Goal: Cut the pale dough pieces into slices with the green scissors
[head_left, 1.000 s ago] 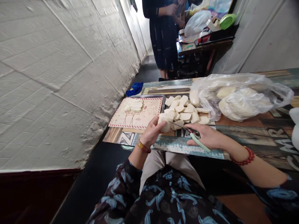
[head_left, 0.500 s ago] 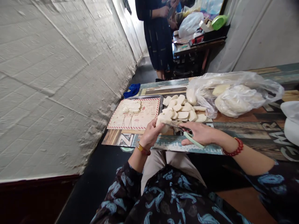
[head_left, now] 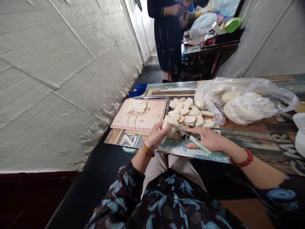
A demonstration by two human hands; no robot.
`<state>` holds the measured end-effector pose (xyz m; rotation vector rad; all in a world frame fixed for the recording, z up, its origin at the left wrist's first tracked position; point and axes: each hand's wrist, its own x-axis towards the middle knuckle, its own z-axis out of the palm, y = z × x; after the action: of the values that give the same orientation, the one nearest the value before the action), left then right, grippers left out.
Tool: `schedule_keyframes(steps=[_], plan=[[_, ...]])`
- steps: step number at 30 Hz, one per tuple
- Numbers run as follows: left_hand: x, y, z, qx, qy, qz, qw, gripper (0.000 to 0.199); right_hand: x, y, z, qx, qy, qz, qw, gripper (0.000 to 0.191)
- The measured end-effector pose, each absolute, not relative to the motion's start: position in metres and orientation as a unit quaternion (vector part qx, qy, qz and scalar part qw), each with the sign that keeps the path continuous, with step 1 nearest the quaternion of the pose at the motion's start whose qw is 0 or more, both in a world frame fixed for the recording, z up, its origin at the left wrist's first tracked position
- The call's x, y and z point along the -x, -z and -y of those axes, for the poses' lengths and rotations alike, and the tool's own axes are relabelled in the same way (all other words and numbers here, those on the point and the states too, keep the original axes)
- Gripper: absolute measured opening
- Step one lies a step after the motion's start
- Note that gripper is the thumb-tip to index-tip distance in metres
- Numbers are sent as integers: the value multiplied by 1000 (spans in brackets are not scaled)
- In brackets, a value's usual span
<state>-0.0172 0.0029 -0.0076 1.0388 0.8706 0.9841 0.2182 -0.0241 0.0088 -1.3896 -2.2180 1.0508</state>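
My left hand (head_left: 156,137) is closed on a white steamed bun (head_left: 169,130) above the front part of the table. In my right hand (head_left: 208,139) are scissors (head_left: 200,145) with pale green handles; their dark blades point left and reach the bun. Just behind both hands lies a heap of white bun slices (head_left: 189,119), laid loosely over each other. To the left, a metal tray (head_left: 168,102) lined with printed paper (head_left: 154,109) carries several slices (head_left: 137,106) in a small group.
A clear plastic bag (head_left: 252,92) with whole buns lies at the back right of the patterned table (head_left: 257,136). A blue cloth (head_left: 138,90) rests by the white wall (head_left: 59,63). Beyond, a person in dark clothes (head_left: 168,41) stands beside a cluttered second table (head_left: 212,49).
The view has shifted slightly, so the scene sits a little further right. The handles of the scissors look further apart. Both hands keep hold of the bun and the scissors.
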Motion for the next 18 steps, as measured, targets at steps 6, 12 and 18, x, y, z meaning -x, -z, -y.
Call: schedule_keyframes(steps=[6,12,18], plan=[[16,8,-8,-452,-426,-379,686,52,-224,-3,24,463,-373,781,191,48],[13,6,-11,-454,-417,-385,687,48,-226,2,25,462,-344,790,208,40],[16,7,-15,-468,-401,-382,689,46,-229,12,24,462,-324,793,231,33]])
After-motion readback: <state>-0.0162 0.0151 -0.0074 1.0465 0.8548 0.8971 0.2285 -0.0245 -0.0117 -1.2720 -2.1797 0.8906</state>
